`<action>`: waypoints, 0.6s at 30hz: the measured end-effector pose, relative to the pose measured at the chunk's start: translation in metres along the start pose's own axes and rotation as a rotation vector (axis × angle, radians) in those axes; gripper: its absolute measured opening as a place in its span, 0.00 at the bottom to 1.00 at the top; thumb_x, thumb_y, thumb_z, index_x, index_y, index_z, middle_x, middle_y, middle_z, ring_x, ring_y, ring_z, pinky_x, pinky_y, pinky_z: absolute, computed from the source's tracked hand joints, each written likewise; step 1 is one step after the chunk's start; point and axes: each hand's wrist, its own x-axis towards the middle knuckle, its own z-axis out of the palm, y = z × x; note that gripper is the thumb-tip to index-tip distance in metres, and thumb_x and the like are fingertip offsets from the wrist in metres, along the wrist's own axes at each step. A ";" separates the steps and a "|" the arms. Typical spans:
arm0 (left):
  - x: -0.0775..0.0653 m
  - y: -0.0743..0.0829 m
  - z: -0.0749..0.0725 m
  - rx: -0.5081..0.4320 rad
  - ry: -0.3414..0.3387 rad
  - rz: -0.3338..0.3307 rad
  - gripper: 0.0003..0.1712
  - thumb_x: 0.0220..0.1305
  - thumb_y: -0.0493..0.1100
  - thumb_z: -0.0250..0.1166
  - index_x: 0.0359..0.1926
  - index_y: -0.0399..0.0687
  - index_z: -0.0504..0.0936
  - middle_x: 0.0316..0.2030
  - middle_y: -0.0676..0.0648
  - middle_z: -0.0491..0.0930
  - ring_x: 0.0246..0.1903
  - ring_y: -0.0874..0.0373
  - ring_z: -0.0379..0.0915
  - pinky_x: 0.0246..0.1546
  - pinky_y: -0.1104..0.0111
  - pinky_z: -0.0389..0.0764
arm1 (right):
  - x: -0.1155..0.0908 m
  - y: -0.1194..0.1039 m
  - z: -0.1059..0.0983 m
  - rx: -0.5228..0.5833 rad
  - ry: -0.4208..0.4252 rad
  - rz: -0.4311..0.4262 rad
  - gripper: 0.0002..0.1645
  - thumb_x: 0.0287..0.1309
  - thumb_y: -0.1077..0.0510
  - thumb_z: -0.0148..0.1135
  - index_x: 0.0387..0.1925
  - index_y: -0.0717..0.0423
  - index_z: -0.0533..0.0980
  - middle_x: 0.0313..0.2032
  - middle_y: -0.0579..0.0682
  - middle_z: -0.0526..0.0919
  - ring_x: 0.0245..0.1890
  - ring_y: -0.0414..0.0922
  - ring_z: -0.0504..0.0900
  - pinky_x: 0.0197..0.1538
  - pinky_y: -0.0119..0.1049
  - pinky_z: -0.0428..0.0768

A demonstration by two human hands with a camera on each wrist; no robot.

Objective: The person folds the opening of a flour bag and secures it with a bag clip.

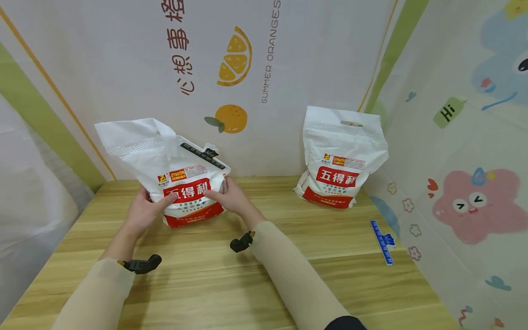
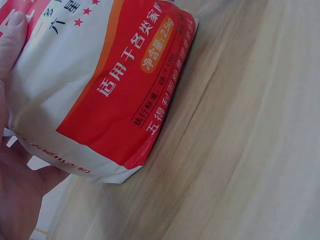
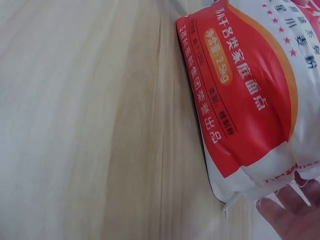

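Note:
Both hands hold a white and red flour bag (image 1: pixel 185 188) at the left of the table, one on each side. My left hand (image 1: pixel 142 213) grips its left side, with the thumb across the front print. On the opposite side my right hand (image 1: pixel 235 198) does the same. A black sealing clip (image 1: pixel 202 156) lies across the bag's upper right, and the white top flap leans to the left. Each wrist view shows the bag's red lower front close to the wooden surface, with fingers of the left hand (image 2: pixel 20 190) and right hand (image 3: pixel 295 212) behind its side edges.
A second flour bag (image 1: pixel 338 146) with a handle slot stands upright at the back right. Nearer, by the table's right edge, lies a blue sealing clip (image 1: pixel 383 243). Printed curtains (image 1: pixel 288 137) hang behind and beside the wooden table (image 1: pixel 198 279).

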 end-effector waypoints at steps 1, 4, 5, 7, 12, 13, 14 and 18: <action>0.001 0.000 -0.001 -0.007 0.002 -0.007 0.49 0.75 0.60 0.71 0.84 0.48 0.56 0.72 0.43 0.72 0.56 0.69 0.75 0.50 0.80 0.82 | 0.001 -0.002 0.001 -0.008 0.019 0.009 0.44 0.65 0.35 0.77 0.73 0.46 0.70 0.59 0.48 0.87 0.58 0.44 0.86 0.66 0.49 0.85; 0.002 -0.001 -0.003 -0.008 0.011 -0.032 0.51 0.75 0.62 0.70 0.85 0.50 0.54 0.76 0.41 0.70 0.60 0.64 0.74 0.50 0.80 0.81 | 0.003 -0.008 0.006 -0.027 0.067 0.037 0.47 0.64 0.35 0.78 0.76 0.47 0.69 0.62 0.49 0.85 0.61 0.47 0.85 0.67 0.52 0.85; 0.003 -0.002 -0.004 -0.013 0.013 -0.040 0.51 0.76 0.62 0.70 0.86 0.50 0.53 0.77 0.40 0.69 0.62 0.62 0.73 0.50 0.80 0.81 | 0.003 -0.010 0.008 -0.035 0.081 0.046 0.48 0.63 0.35 0.79 0.76 0.47 0.69 0.62 0.50 0.84 0.61 0.48 0.84 0.67 0.52 0.85; 0.004 -0.003 -0.005 -0.006 0.019 -0.056 0.52 0.76 0.63 0.69 0.86 0.51 0.53 0.79 0.39 0.67 0.65 0.59 0.72 0.50 0.80 0.80 | 0.005 -0.012 0.011 -0.051 0.101 0.062 0.49 0.63 0.36 0.80 0.76 0.46 0.69 0.62 0.50 0.84 0.61 0.48 0.84 0.67 0.52 0.85; 0.006 -0.005 -0.008 0.001 0.026 -0.068 0.52 0.76 0.63 0.68 0.86 0.50 0.53 0.79 0.38 0.67 0.65 0.58 0.72 0.50 0.80 0.79 | 0.010 -0.016 0.017 -0.099 0.126 0.082 0.46 0.64 0.36 0.79 0.75 0.45 0.70 0.61 0.48 0.86 0.59 0.46 0.84 0.67 0.49 0.85; 0.007 -0.005 -0.008 -0.001 0.028 -0.064 0.51 0.76 0.63 0.68 0.86 0.50 0.53 0.79 0.38 0.67 0.64 0.59 0.72 0.50 0.79 0.80 | 0.011 -0.017 0.018 -0.106 0.130 0.082 0.45 0.64 0.36 0.78 0.75 0.45 0.71 0.61 0.48 0.86 0.59 0.46 0.84 0.67 0.49 0.85; 0.008 -0.005 -0.009 0.000 0.033 -0.060 0.51 0.76 0.63 0.68 0.86 0.51 0.53 0.79 0.39 0.67 0.64 0.61 0.72 0.51 0.79 0.80 | 0.012 -0.018 0.018 -0.110 0.133 0.079 0.45 0.65 0.35 0.78 0.75 0.46 0.71 0.61 0.48 0.86 0.59 0.46 0.84 0.67 0.49 0.85; 0.011 -0.006 -0.012 0.009 0.045 -0.065 0.50 0.76 0.64 0.67 0.86 0.52 0.54 0.79 0.39 0.67 0.63 0.61 0.73 0.58 0.70 0.84 | 0.014 -0.022 0.020 -0.113 0.139 0.077 0.44 0.65 0.35 0.77 0.74 0.48 0.73 0.60 0.49 0.87 0.59 0.47 0.85 0.67 0.49 0.84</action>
